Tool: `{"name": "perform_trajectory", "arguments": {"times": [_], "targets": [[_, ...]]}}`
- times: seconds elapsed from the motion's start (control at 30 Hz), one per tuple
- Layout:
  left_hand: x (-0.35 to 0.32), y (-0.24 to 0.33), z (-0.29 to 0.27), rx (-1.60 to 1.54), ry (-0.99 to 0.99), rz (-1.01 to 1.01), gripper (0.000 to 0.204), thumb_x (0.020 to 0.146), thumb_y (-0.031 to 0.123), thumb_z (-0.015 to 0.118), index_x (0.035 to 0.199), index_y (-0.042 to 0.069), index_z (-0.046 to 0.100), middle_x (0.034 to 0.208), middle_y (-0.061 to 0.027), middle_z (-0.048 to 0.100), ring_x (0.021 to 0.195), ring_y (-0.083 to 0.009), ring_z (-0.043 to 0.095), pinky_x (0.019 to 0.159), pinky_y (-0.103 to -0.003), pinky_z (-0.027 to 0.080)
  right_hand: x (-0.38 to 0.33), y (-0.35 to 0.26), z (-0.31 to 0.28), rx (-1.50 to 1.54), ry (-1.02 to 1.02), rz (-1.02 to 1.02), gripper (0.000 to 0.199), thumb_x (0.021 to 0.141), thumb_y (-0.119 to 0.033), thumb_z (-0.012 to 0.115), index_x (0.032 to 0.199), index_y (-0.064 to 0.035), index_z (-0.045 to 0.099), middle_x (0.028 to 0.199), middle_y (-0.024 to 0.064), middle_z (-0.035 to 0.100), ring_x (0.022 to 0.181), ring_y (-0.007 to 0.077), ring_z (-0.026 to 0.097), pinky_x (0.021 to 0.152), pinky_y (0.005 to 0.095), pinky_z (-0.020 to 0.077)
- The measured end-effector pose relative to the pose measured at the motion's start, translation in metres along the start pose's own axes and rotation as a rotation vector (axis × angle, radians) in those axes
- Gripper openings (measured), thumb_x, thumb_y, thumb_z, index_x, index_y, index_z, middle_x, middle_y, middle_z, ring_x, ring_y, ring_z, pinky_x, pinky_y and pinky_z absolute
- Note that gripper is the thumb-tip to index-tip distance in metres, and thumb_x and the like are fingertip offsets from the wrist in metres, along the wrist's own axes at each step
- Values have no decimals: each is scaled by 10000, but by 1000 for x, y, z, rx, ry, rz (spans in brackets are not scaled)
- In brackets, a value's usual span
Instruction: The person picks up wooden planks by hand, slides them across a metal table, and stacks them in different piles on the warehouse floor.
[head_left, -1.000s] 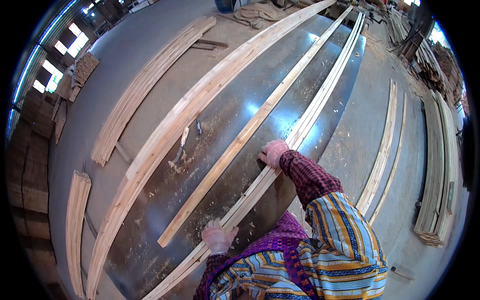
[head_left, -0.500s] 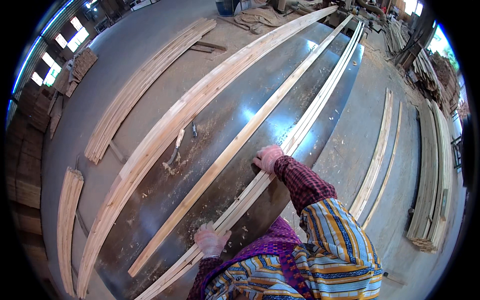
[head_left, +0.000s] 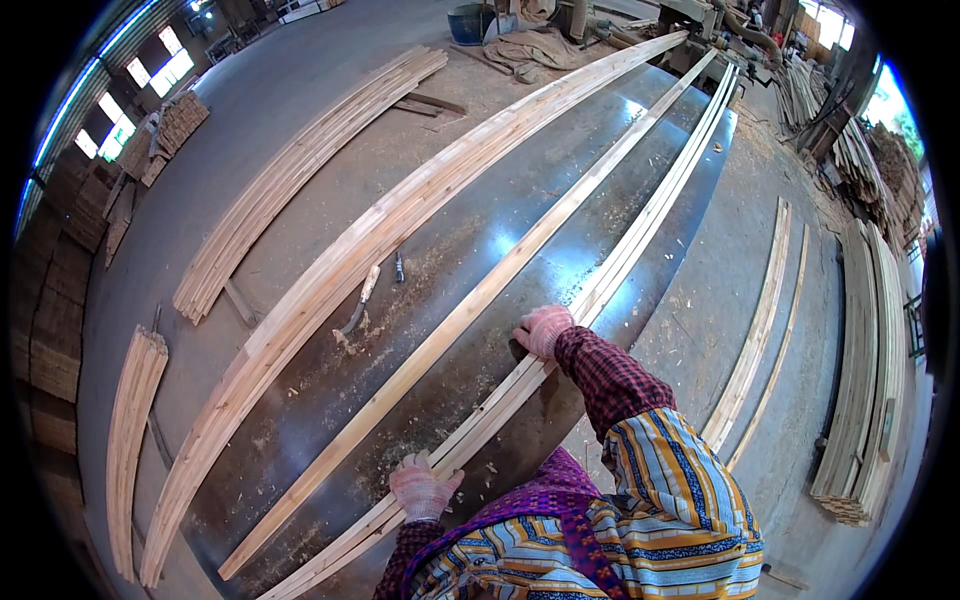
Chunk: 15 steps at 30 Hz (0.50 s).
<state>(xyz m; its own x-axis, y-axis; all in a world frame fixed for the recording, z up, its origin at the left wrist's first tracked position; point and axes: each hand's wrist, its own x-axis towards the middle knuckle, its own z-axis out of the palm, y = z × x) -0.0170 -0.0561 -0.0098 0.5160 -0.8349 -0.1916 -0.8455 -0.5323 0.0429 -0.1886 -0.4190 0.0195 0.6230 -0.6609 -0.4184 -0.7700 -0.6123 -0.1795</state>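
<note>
Several long, pale wooden strips [head_left: 492, 412] lie side by side as a narrow bundle on a dark, shiny metal table [head_left: 480, 290]. My left hand [head_left: 424, 487], in a pinkish-white knit glove, is closed over the bundle near its close end. Farther along, my right hand [head_left: 544, 330], gloved the same way, has its fingers wrapped over the strips from the right. To the left of the bundle lies a single wooden strip [head_left: 432, 345], touched by neither hand.
Stacked planks [head_left: 318, 262] run along the table's left side. A curved tool with a pale handle [head_left: 369, 284] lies among shavings beside a small dark object [head_left: 400, 266]. More timber [head_left: 310, 170] lies on the left floor, with boards [head_left: 858, 370] at right. Machinery [head_left: 705, 20] stands at the far end.
The view has tilted slightly, so the far things sit lower. The single strip's near end reaches farther to the lower left. Both hands stay on the bundle.
</note>
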Motion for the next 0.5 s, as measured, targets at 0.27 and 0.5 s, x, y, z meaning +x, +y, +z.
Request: {"name": "perform_trajectory", "arguments": {"times": [0.27, 0.5], "targets": [[-1, -2, -17, -110, -64, 21, 778, 649, 690, 789, 1161, 112, 693, 1054, -101, 658, 1000, -291, 651, 851, -447, 493, 8, 1, 9, -27, 25, 2, 496, 1015, -488, 457, 1143, -112, 753, 1186, 145, 727, 1150, 332, 668, 1004, 447, 513], [-6, -11, -7, -30, -28, -7, 849, 683, 719, 762, 1237, 83, 677, 1130, -131, 646, 1094, -300, 613, 906, -440, 484, 5, -13, 21, 5, 78, -23, 448, 1010, -468, 486, 1106, -121, 754, 1146, 160, 705, 1128, 357, 651, 1005, 463, 501]]}}
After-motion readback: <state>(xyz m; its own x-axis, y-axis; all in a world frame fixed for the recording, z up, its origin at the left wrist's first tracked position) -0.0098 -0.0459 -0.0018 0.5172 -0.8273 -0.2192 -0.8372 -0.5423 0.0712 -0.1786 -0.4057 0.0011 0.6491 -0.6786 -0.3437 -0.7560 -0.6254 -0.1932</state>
